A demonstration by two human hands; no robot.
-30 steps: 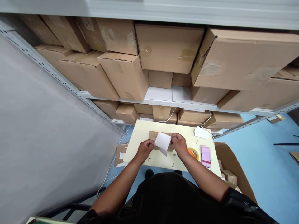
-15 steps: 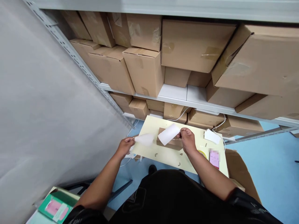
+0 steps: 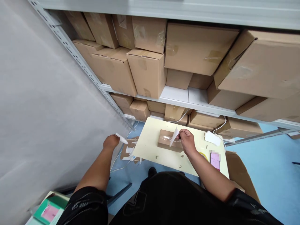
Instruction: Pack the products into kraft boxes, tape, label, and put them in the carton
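My right hand point(image 3: 187, 141) pinches a small white paper sheet point(image 3: 173, 137), seen nearly edge-on above a taped cardboard box point(image 3: 164, 141). Clear tape shines along the top of this box, which lies on the pale yellow table point(image 3: 146, 140). Off the table's left edge, my left hand point(image 3: 111, 142) is closed on another white paper piece point(image 3: 122, 138). Below that piece, scraps of white paper point(image 3: 129, 150) lie on flattened cardboard on the floor. Whether either sheet carries print cannot be made out.
A pink-screened phone point(image 3: 215, 160), a yellow tape roll point(image 3: 203, 154) and a folded white paper point(image 3: 212, 138) lie on the table's right side. Shelves packed with cardboard boxes point(image 3: 199, 47) rise behind. An open carton point(image 3: 241, 172) stands at right; a grey wall point(image 3: 47, 109) borders the left.
My left hand has moved left with its paper, away from the table and over the floor scraps. The sheet in my right hand has turned from its broad face to nearly edge-on.
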